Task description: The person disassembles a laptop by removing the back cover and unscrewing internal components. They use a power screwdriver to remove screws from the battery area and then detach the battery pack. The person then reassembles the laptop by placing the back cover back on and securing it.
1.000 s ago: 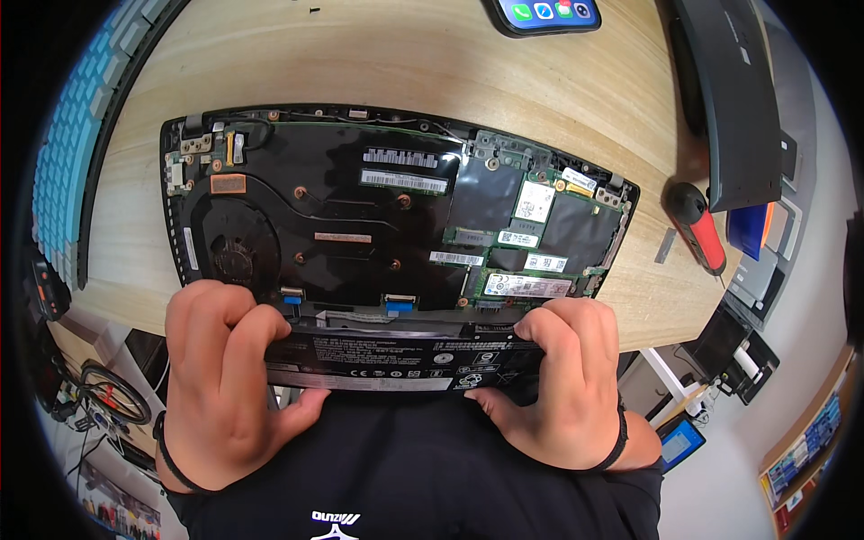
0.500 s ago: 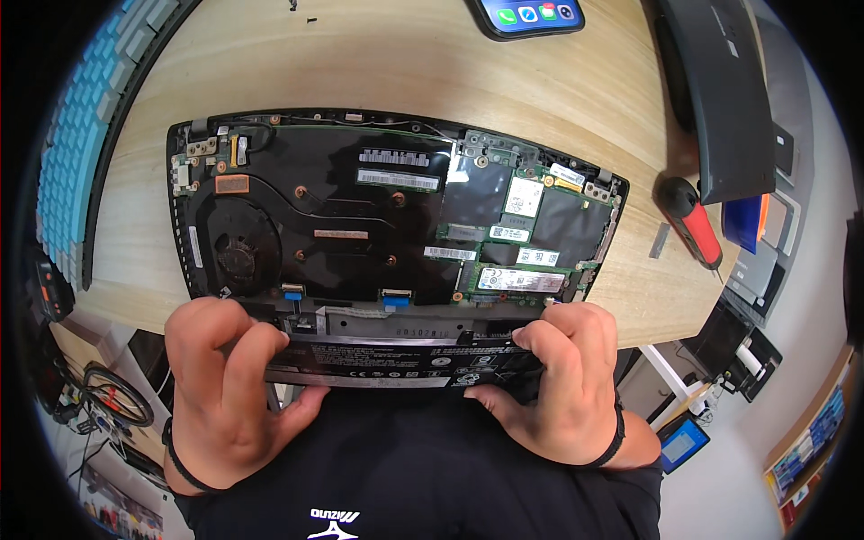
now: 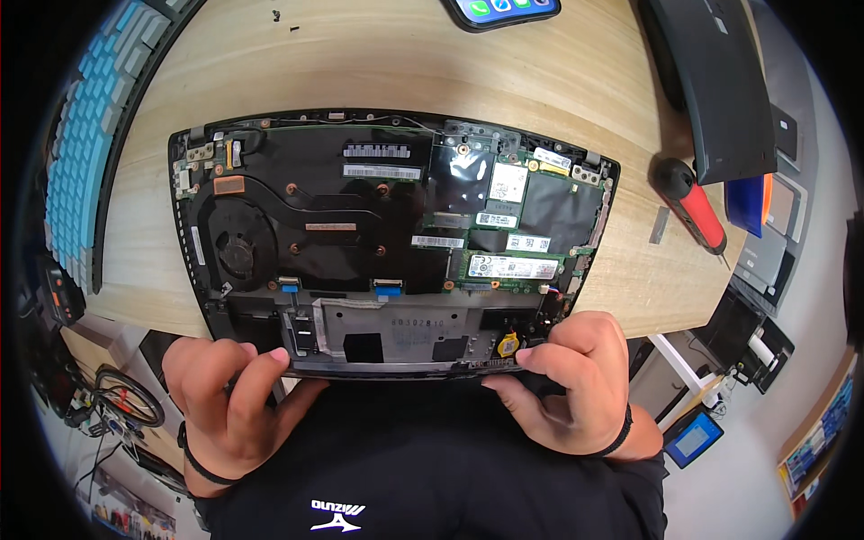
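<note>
An opened laptop (image 3: 306, 202) lies in front of me with its inside facing up, its fan (image 3: 236, 255) at the left and a labelled drive stick (image 3: 515, 267) at the right. Along its near edge is a long black laptop battery (image 3: 405, 374), seen almost edge-on, so its labelled face is hidden. My left hand (image 3: 229, 387) pinches the battery's left part between fingers and thumb. At the other end my right hand (image 3: 576, 382) grips it likewise, beside a yellow-wrapped coin cell (image 3: 509, 346). Behind the battery, the grey bay (image 3: 405, 319) lies bare.
A red and black screwdriver (image 3: 693, 211) and a small grey strip (image 3: 660, 225) lie right of the laptop. A phone (image 3: 508, 11) and tiny screws (image 3: 294, 29) are at the back. At the left stands a blue keyboard (image 3: 94, 157); a dark flat device (image 3: 711, 90) is far right.
The battery has swung toward me from showing its labelled face to nearly edge-on, uncovering the bay and coin cell. Both hands have moved slightly nearer to me with it.
</note>
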A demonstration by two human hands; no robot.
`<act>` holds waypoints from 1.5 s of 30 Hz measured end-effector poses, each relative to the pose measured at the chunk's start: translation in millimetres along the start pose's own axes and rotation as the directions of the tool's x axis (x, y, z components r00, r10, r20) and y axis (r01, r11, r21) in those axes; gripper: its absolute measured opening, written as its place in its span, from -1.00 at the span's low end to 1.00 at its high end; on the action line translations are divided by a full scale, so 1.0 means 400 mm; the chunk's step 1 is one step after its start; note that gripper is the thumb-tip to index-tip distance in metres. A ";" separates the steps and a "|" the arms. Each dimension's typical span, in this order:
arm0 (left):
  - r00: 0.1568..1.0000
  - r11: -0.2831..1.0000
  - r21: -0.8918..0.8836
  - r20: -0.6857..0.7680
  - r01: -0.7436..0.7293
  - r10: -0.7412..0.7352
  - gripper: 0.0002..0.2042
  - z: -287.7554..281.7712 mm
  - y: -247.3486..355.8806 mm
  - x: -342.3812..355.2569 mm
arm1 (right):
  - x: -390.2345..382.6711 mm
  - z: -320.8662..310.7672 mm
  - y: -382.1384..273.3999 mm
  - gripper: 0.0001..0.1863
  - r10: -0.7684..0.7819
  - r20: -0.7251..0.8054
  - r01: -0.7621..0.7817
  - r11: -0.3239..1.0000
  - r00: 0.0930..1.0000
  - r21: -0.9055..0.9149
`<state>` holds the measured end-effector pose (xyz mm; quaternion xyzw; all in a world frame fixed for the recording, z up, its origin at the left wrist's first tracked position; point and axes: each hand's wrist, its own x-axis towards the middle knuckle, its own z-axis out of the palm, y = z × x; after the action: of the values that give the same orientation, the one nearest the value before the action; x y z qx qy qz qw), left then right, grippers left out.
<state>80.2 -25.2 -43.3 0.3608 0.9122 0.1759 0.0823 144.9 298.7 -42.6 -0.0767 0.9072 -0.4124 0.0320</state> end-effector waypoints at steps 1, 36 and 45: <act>1.000 1.000 0.010 -0.007 -0.003 0.003 -0.20 -0.001 0.001 -0.004 | -0.001 -0.002 0.000 -0.47 -0.005 -0.001 0.005 1.000 1.000 0.004; 0.999 0.999 -0.033 0.034 -0.009 0.010 -0.20 -0.009 -0.004 0.024 | 0.008 -0.012 0.012 -0.44 -0.055 0.035 0.058 0.994 0.998 -0.096; 0.983 0.994 -0.093 0.183 0.052 -0.034 -0.19 -0.011 -0.017 0.055 | 0.026 -0.007 0.016 -0.27 0.002 0.118 0.018 0.986 0.993 -0.166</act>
<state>58.9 -15.9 -42.3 0.3511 0.8989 0.1849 0.1860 133.5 303.2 -45.5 -0.1070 0.9348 -0.3298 0.0774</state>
